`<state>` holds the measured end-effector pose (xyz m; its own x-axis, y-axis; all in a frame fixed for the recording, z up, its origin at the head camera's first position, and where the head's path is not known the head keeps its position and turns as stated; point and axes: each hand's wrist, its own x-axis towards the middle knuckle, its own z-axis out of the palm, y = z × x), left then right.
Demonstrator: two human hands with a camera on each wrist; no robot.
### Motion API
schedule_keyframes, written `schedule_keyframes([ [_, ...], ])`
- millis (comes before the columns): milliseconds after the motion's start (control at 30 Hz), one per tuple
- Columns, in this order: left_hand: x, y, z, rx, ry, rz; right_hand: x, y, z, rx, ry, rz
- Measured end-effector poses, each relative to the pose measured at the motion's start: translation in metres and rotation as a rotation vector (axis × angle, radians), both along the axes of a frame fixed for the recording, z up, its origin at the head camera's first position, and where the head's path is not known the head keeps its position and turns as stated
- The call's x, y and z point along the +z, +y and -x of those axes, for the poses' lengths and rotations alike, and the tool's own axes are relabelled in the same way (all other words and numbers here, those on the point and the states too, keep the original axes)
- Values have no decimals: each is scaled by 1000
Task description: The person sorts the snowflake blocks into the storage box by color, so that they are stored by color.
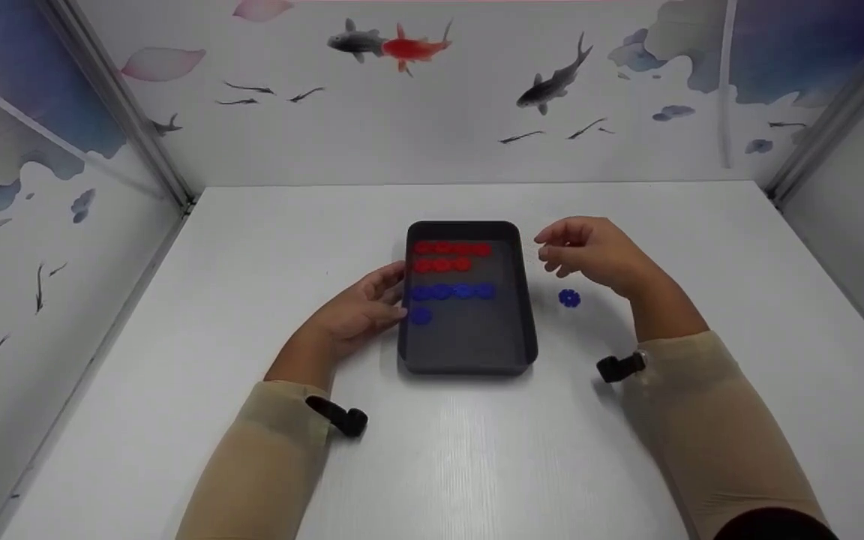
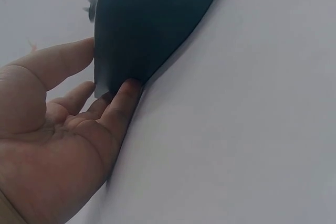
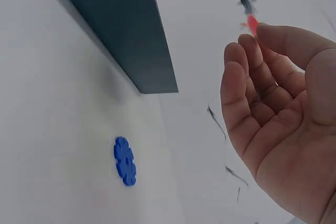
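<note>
My left hand (image 1: 357, 311) holds the left side of a dark grey rectangular tray (image 1: 469, 367), thumb at the rim and fingers against the outer wall (image 2: 152, 19). Inside the tray lie two rows of red flower-shaped discs (image 1: 442, 265). Below them runs a row of blue discs (image 1: 463, 291), with a single blue disc (image 1: 421, 316) under its left end. To the right of the tray, my right hand (image 1: 589, 251) hovers with loosely bent fingers and nothing between them. A loose blue flower-shaped disc (image 1: 569, 298) with a centre hole lies on the table below that hand.
The white table (image 1: 432, 457) carries the tray near its middle. Upright panels (image 1: 432, 135) printed with fish and petals enclose the back and both sides. A black wrist camera (image 1: 619, 367) sits on the right sleeve, another camera (image 1: 349, 421) on the left.
</note>
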<state>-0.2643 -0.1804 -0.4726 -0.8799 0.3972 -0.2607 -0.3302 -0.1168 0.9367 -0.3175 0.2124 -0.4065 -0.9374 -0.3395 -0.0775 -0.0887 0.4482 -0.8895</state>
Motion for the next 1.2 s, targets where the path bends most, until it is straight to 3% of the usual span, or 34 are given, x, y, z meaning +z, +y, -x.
schedule_keyframes([
  [333,-1,1,-1,6,-10,-22,-20,33,11,-25,-101,-85],
  [567,-3,-1,-2,3,-7,-24,-37,47,16,11,-175,-182],
  [867,-4,-3,-2,7,4,-4,-45,52,18,30,-179,-265],
  [1200,-2,-1,1,-2,5,-20,-45,51,15,105,-114,-399],
])
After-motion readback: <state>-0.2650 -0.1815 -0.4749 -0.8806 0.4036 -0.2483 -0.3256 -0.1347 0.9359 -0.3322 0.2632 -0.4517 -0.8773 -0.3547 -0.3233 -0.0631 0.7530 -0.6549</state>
